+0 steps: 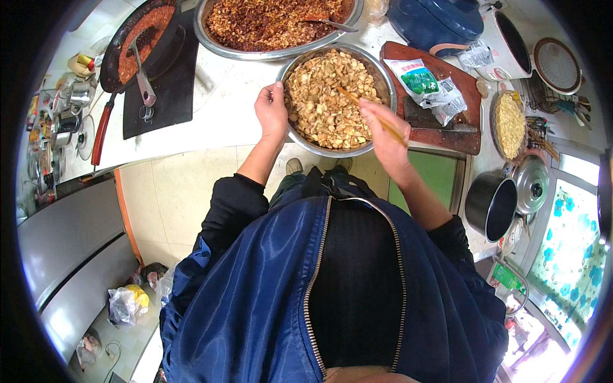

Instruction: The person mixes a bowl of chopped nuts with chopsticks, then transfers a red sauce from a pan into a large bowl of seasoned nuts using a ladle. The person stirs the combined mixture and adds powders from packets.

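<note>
A round steel bowl (306,145) at the counter's front edge is filled with pale brown chopped pieces of food (330,105). My left hand (272,111) grips the bowl's left rim, thumb on top. In my right hand (387,131) is a pair of wooden chopsticks (352,97), slanting down with their tips in the food. Motion blurs this hand a little. Just behind the bowl stands a larger oval steel basin (249,53) holding a reddish-brown chopped mixture (273,24), with a metal spoon (337,25) lying in it.
At left, a wok (112,72) of red sauce with a spatula (141,79) sits over a black cooktop (177,105). To the right are a cutting board (469,100) bearing a cleaver (421,117) and seasoning packets (414,81), a blue pot (436,21), a dark pot (488,206) and a plate of pale food (509,124).
</note>
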`<state>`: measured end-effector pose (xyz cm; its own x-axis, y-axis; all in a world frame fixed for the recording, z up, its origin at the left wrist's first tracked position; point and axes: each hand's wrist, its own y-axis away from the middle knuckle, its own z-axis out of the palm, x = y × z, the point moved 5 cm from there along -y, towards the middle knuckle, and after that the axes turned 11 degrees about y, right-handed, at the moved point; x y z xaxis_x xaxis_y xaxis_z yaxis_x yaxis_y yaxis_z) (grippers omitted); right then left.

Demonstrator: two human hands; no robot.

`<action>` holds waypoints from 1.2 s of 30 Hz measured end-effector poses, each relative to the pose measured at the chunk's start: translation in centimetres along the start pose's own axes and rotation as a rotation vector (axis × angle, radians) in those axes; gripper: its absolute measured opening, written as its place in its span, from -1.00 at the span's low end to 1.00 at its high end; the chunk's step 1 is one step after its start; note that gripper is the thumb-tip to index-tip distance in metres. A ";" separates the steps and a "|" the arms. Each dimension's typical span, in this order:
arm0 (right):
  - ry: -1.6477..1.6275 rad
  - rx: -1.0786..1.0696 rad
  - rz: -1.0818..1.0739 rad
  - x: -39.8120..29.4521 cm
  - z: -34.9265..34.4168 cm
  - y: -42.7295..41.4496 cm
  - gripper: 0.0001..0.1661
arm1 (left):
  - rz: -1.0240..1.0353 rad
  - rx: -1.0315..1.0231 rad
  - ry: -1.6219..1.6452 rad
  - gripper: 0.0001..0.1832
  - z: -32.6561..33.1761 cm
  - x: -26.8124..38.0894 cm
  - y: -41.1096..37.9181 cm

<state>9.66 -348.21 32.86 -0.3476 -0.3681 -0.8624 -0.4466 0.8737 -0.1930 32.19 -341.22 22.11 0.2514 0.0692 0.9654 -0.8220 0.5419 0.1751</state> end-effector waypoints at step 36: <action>0.016 -0.237 0.028 -2.5 -3.7 -2.7 -0.80 | -0.031 -0.039 -0.028 -0.65 0.0 0.0 0.0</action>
<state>8.68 -350.87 37.26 -0.3747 -0.3510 -0.8581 -0.6171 0.7852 -0.0517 32.21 -341.24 22.08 0.2611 0.0285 0.9649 -0.7936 0.5754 0.1977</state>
